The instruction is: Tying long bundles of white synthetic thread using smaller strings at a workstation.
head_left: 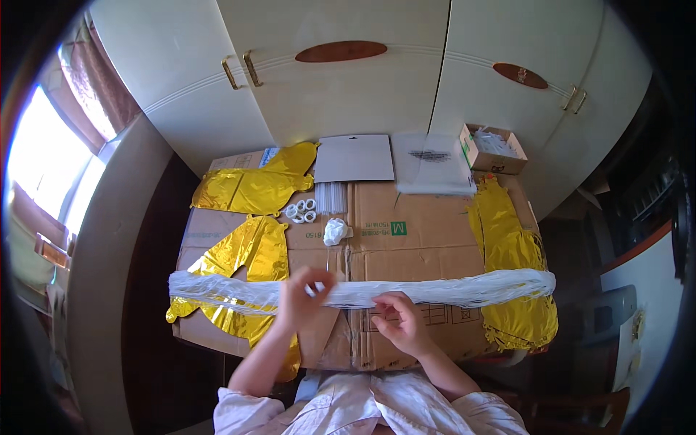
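Left hand point(306, 293) overlaps white strands point(464, 288), its curled fingers' grip impossible to tell; right hand point(402, 324), fingers released, at their near edge.

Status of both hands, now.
Left hand: fingers curled over the white strings; blurred, so whether it holds anything cannot be told.
Right hand: open, fingers loosely bent, nothing visible in it.

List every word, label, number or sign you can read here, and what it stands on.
Printed wording is located, not copied:
Cardboard: green characters beside a green square sign, plus dark outlined symbols nearer the person.
Clear sheet or bag: lines of dark print, too small to read.
Small open carton: dark marks, too small to read.
White strand bundle: no readable text.
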A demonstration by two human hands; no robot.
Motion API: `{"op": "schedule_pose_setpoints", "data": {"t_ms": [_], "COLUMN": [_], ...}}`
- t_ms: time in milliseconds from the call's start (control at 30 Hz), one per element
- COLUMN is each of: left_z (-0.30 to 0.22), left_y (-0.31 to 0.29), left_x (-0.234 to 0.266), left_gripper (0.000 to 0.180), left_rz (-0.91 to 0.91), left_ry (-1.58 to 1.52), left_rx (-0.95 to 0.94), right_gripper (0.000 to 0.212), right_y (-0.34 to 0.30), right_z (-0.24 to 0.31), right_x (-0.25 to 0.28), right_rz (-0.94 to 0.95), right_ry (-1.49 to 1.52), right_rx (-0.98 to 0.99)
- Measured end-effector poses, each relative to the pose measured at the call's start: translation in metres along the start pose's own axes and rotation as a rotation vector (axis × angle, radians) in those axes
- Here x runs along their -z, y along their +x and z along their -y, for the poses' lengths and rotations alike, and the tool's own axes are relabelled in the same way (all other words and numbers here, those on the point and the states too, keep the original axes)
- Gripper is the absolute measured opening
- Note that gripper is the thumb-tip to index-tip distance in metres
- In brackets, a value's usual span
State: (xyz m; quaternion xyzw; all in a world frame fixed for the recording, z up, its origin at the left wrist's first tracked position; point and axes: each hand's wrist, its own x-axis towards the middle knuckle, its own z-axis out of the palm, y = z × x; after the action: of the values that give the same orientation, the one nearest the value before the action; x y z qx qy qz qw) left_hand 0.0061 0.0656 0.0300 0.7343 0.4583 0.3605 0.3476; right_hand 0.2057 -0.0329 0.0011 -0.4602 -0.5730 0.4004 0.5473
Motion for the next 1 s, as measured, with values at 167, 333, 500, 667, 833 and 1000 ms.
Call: {"op": "schedule_pose_setpoints", "data": {"t_ms": [167, 333, 500, 667, 833, 1000], "left_z": [0.063, 0.108, 0.115, 0.111, 0.116, 0.100], "left_y": [0.094, 0.128, 0.132, 0.129, 0.125, 0.123], "left_x": [0.027, 0.024, 0.015, 0.015, 0.017, 0.018], "left_gripper": [0.008, 0.004, 0.005, 0.007, 0.010, 0.013], "left_rz": [-0.301, -0.324, -0.290, -0.273, -0.254, -0.235], "left_ry": [0.543, 0.743, 0.836, 0.822, 0.773, 0.702], "left_rx": [-0.298, -0.410, -0.470, -0.464, -0.466, -0.429], "right_gripper": [0.026, 0.023, 0.022, 0.019, 0.017, 0.016], "right_y": [-0.013, -0.028, -0.032, -0.033, -0.034, -0.034], "right_z": [-0.002, -0.007, -0.008, -0.007, -0.006, -0.004], "right_x": [0.000, -0.004, -0.002, -0.004, -0.004, -0.002], "right_rz": [-0.017, -0.014, -0.006, 0.023, 0.040, 0.032], "right_ry": [-0.147, -0.285, -0.364, -0.372, -0.357, -0.312], "right_rx": [0.027, 0.111, 0.180, 0.171, 0.174, 0.158]}}
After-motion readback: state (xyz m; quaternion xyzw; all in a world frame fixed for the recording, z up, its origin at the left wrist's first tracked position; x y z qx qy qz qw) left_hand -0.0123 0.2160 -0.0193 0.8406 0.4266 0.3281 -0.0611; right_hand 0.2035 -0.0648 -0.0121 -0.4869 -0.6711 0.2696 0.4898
